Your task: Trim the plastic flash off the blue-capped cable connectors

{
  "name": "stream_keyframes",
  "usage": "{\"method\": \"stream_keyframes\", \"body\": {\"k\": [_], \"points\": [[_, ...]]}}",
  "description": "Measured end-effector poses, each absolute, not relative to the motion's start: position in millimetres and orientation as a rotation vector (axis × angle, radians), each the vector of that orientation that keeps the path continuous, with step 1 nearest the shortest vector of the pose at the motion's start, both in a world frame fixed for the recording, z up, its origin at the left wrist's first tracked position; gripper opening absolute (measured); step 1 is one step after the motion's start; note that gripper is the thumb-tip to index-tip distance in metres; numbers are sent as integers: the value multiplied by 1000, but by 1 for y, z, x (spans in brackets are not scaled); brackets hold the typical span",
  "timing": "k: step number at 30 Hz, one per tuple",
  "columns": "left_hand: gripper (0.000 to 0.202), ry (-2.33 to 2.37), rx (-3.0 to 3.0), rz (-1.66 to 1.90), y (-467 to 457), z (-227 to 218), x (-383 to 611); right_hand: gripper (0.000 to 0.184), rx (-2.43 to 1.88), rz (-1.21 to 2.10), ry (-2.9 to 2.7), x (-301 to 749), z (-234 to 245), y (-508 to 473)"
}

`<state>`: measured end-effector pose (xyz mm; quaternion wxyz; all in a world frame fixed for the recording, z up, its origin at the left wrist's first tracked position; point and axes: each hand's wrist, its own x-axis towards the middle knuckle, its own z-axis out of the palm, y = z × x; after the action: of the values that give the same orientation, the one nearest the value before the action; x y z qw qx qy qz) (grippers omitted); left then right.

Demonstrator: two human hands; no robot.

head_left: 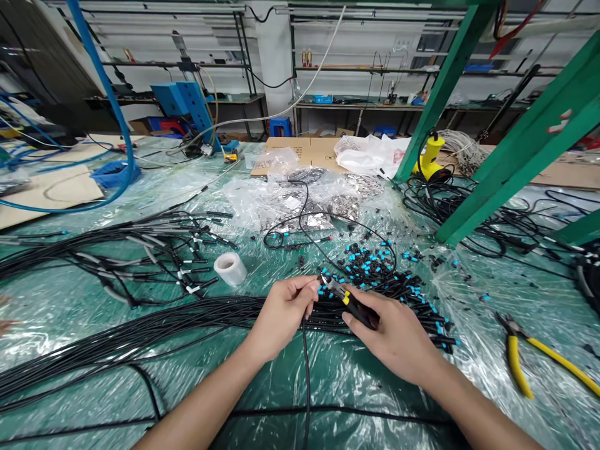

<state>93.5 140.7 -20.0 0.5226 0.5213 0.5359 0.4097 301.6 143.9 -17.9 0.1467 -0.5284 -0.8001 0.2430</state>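
My left hand (287,312) is closed in a pinch around a black cable (305,362), whose length hangs down below the fingers toward the front edge. In my right hand (398,334) is a pair of pliers (349,301) with black and yellow handles. Their metal jaws meet the cable end right beside my left fingertips; whether they are clamped on it is too small to tell. Just behind and under both hands lies a pile of black cable ends with blue tips (370,262). A long bundle of black cables (178,325) runs off to the left.
Yellow-handled pliers (515,356) lie at the right. A roll of clear film (230,269) stands left of my hands. Plastic bags of small metal parts (300,206) sit farther back. Green metal posts (515,144) rise at the right, near coiled black cables (501,219). Another cable bundle (140,250) lies left.
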Motion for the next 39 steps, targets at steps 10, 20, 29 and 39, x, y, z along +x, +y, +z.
{"method": "stream_keyframes", "body": {"k": [10,20,29,39], "points": [[32,1351,1302,1016,140,-19,95,44,-1568,487,-2373,304,-15,145],[34,1322,1234,1023,141,-18,93,57,-1468,19,-2392,306,-24,147],[33,1270,1237,1057,139,-21,100,69,-1511,68,-2383,304,-28,147],[37,1317,1414,1059,138,-26,102,65,-1551,218,-2377,301,-31,141]]}}
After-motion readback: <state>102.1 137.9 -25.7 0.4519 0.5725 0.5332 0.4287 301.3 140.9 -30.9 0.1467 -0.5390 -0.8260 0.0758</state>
